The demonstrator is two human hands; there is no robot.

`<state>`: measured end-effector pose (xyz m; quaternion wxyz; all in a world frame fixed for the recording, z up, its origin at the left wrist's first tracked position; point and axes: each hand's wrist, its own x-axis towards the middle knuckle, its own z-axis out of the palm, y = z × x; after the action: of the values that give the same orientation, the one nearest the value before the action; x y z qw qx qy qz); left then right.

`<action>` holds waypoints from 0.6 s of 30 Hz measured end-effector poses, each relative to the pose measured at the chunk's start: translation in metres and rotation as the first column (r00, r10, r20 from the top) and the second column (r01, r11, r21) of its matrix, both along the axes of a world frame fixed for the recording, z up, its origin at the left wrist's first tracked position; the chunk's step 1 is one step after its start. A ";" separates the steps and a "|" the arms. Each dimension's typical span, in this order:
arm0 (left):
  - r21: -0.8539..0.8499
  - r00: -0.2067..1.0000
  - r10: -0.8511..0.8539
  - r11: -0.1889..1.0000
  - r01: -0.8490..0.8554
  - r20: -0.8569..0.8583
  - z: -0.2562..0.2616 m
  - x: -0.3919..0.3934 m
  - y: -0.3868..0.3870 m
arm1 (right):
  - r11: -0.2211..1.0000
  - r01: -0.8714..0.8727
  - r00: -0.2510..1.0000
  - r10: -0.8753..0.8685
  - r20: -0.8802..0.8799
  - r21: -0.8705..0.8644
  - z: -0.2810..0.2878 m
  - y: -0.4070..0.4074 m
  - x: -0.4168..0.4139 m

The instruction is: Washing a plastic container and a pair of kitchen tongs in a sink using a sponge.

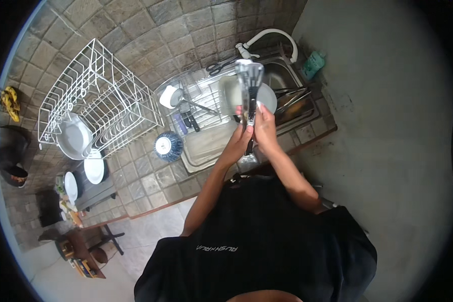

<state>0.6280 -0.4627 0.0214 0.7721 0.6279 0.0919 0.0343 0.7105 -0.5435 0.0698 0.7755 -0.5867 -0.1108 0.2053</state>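
Note:
My left hand [238, 141] and my right hand [266, 126] are together over the front of the sink, closed around several long utensils [252, 88] with dark handles. Their pale or metallic heads point towards the tap and are blurred, so their exact kind cannot be told. Under them lie a translucent plastic container [226, 96] and a white plate [268, 99], at the edge of the sink basin. More utensils [294, 98] rest across the basin to the right.
Left of the sink stands a white wire dish rack [109, 98] holding a white bowl [74, 136]. A blue patterned bowl [168, 146] sits upside down by the drainboard [204, 145]. Scissors [221, 67] lie near the white tap [271, 33]; a green bottle [314, 65] stands at right.

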 end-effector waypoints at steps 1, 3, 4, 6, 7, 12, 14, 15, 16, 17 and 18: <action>-0.005 0.995 0.074 0.997 -0.073 0.066 -0.005 0.005 -0.009 | 0.999 0.013 0.999 -0.011 0.043 -0.047 -0.008 -0.004 0.000; -0.039 0.961 0.226 0.974 -0.223 0.159 -0.012 0.012 -0.025 | 0.993 0.064 0.996 -0.057 0.065 -0.100 -0.007 -0.010 -0.007; -0.100 0.950 0.287 0.956 -0.276 0.123 -0.015 0.015 -0.030 | 0.983 0.058 0.993 -0.038 0.115 -0.173 -0.014 -0.014 -0.007; -0.186 0.895 0.446 0.880 -0.438 0.004 -0.028 0.023 -0.042 | 0.970 0.094 0.975 -0.043 0.220 -0.224 -0.021 -0.019 -0.009; -0.225 0.845 0.535 0.822 -0.524 -0.012 -0.026 0.034 -0.047 | 0.956 0.101 0.945 -0.005 0.327 -0.276 -0.030 -0.027 -0.005; -0.397 0.825 0.549 0.732 -0.554 -0.138 -0.024 0.067 -0.053 | 0.816 0.225 0.870 0.077 0.487 -0.532 -0.049 -0.071 0.019; -0.460 0.809 0.563 0.681 -0.569 -0.167 -0.020 0.081 -0.050 | 0.789 0.293 0.873 0.009 0.488 -0.539 -0.062 -0.091 0.061; -0.497 0.835 0.514 0.682 -0.536 -0.195 -0.025 0.086 -0.047 | 0.761 0.273 0.941 -0.084 0.328 -0.588 -0.050 -0.097 0.091; -0.506 0.840 0.524 0.692 -0.515 -0.137 -0.042 0.091 -0.047 | 0.792 0.275 0.945 -0.119 0.303 -0.545 -0.061 -0.114 0.130; -0.483 0.861 0.487 0.725 -0.492 -0.146 -0.050 0.096 -0.048 | 0.784 0.321 0.937 -0.181 0.299 -0.531 -0.059 -0.125 0.171; -0.460 0.880 0.449 0.755 -0.467 -0.155 -0.055 0.100 -0.049 | 0.774 0.366 0.925 -0.241 0.294 -0.516 -0.053 -0.130 0.212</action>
<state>0.7280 -0.5116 -0.0334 0.8703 0.3730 0.2617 0.1869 0.9223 -0.6738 0.0172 0.5746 -0.8171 -0.0305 0.0366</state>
